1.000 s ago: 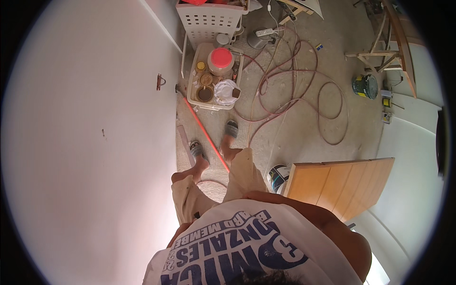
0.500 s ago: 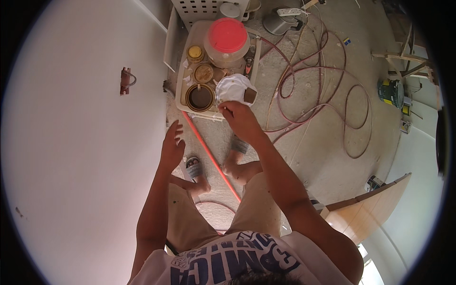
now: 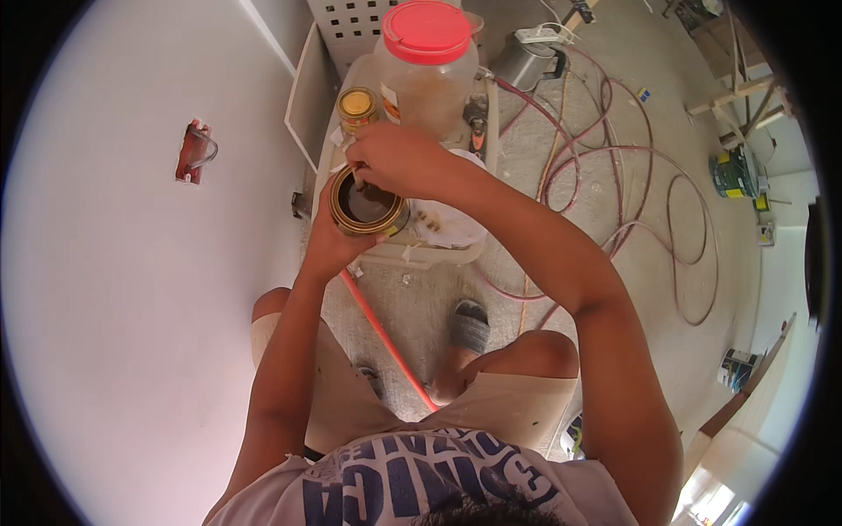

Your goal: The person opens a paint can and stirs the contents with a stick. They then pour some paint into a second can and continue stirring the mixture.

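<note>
My left hand (image 3: 331,250) is wrapped round the side of an open metal can (image 3: 399,217) with dark liquid in it. Above the can's mouth, my right hand (image 3: 390,158) pinches a thin stick (image 3: 359,182) that dips inside; its lower end is lost in the dark contents. The can rests at the near end of a pale plastic surface (image 3: 430,256). Beside it, partly under my right forearm, lies a stained white cloth (image 3: 452,226). A smaller can with a yellow top (image 3: 358,103) stands just beyond my right hand.
Farther back stand a large clear jar with a red lid (image 3: 427,33) and a red-and-black tool (image 3: 476,127). A coiled hose (image 3: 605,149) spreads over the floor to the right. An orange pipe (image 3: 386,337) runs between my feet. A white wall (image 3: 132,289) rises close on the left.
My left hand has come up and taken hold of the open can. My right hand has moved left from the cloth to the can's mouth. I have bent lower, with my knees apart.
</note>
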Demonstrator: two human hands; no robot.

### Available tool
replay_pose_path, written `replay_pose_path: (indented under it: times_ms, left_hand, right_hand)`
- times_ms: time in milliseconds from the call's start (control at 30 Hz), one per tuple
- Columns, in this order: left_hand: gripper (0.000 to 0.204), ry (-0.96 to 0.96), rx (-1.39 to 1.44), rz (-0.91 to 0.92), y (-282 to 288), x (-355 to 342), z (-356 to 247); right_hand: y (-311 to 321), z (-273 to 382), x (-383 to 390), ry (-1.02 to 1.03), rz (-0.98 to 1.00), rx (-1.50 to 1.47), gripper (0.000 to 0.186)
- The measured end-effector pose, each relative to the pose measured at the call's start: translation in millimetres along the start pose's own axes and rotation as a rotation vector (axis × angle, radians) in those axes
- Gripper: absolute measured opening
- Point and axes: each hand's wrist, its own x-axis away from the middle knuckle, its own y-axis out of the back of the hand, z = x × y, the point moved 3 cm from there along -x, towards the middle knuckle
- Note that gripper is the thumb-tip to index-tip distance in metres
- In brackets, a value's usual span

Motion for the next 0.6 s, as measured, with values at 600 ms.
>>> replay_pose_path:
  times_ms: [600]
  left_hand:
    - [0.107,-0.104,0.071,-0.025,0,7,1]
  right_hand:
    - [-6,40,42,-0.322,-0.165,0.009,0.016]
